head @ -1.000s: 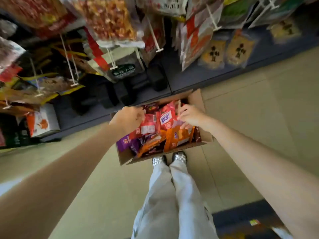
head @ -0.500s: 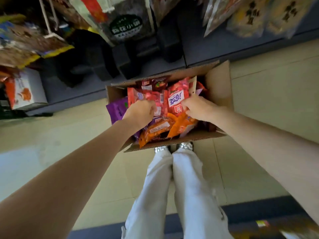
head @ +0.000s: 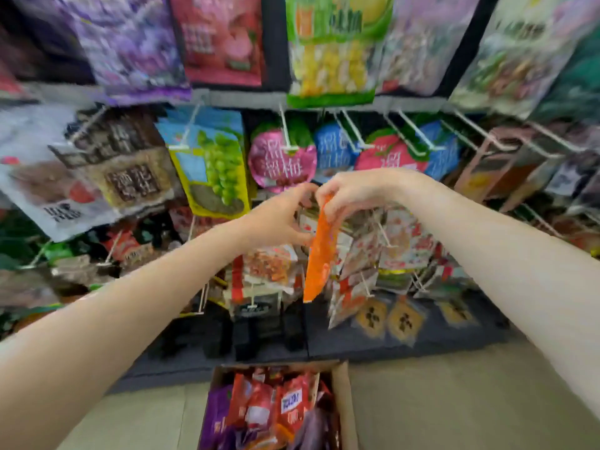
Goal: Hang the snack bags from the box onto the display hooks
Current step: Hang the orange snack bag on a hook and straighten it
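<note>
An orange snack bag [head: 319, 254] hangs edge-on in mid-air before the display rack. My right hand [head: 354, 191] pinches its top edge. My left hand [head: 279, 219] touches the bag's upper part from the left, fingers curled around it. Both hands sit just below a row of white display hooks [head: 287, 138] that carry pink and blue round bags. The cardboard box [head: 342, 401] stands on the floor at the bottom centre, holding several red, orange and purple snack bags [head: 282, 407].
The rack is crowded with hanging bags: purple, pink and green packs [head: 331, 50] on top, a grape bag [head: 214, 164] at left, smaller packs [head: 269, 267] lower down. A dark base shelf [head: 357, 345] runs under the rack. Beige floor tiles [head: 454, 401] lie right of the box.
Both hands have left the box and risen to the rack with an orange bag. The view has tilted up from the floor to the hooks.
</note>
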`<action>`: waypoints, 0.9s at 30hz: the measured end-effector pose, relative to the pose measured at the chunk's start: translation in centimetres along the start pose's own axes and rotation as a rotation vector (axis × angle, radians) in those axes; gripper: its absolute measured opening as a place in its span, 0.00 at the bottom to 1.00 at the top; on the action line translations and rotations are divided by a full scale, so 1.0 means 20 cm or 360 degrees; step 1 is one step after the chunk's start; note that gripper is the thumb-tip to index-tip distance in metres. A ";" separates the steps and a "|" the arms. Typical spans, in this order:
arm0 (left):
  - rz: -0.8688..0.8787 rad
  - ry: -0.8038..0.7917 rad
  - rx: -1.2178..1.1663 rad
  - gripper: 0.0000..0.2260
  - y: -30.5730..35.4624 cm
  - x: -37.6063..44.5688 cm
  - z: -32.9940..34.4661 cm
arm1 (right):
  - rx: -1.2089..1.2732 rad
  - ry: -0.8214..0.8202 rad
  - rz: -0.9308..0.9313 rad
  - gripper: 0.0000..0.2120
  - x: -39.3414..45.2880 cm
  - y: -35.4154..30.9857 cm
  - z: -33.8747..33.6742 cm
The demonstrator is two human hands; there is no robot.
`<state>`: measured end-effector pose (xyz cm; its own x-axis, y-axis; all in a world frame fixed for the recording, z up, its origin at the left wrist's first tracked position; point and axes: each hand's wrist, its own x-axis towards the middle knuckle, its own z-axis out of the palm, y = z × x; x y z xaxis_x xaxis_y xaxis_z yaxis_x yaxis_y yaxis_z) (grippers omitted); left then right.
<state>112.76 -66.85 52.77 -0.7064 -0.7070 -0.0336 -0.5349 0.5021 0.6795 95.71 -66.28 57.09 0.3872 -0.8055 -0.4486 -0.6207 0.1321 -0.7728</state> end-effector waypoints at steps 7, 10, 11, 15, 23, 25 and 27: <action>0.0232 0.0295 -0.0503 0.24 0.37 -0.20 -0.59 | -0.0070 0.0230 -0.0420 0.25 -0.28 -0.79 -0.13; 0.0165 0.0362 -0.0344 0.08 0.34 -0.33 -0.80 | -0.0308 0.0239 -0.0499 0.09 -0.31 -0.98 -0.04; 0.0108 0.0376 -0.0352 0.05 0.30 -0.38 -0.87 | -0.0292 0.0287 -0.0537 0.02 -0.32 -1.04 -0.01; -0.0141 0.0543 -0.0379 0.09 0.12 -0.60 -1.12 | -0.0148 0.0576 -0.0574 0.16 -0.29 -1.23 0.09; -0.0160 0.0683 -0.0539 0.07 -0.11 -0.90 -1.45 | -0.1136 0.0765 -0.0302 0.05 -0.10 -1.51 0.41; -0.0187 0.0730 -0.0534 0.05 -0.15 -0.95 -1.49 | -0.1011 0.0819 -0.0356 0.07 -0.07 -1.56 0.44; -0.0198 0.0791 -0.0508 0.05 -0.19 -0.98 -1.52 | -0.0811 0.0845 -0.0405 0.08 -0.04 -1.61 0.47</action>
<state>142.72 -70.11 73.16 -0.3047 -0.9376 0.1672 -0.3796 0.2806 0.8816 121.71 -64.49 78.08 0.2610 -0.9612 0.0892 -0.8432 -0.2719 -0.4637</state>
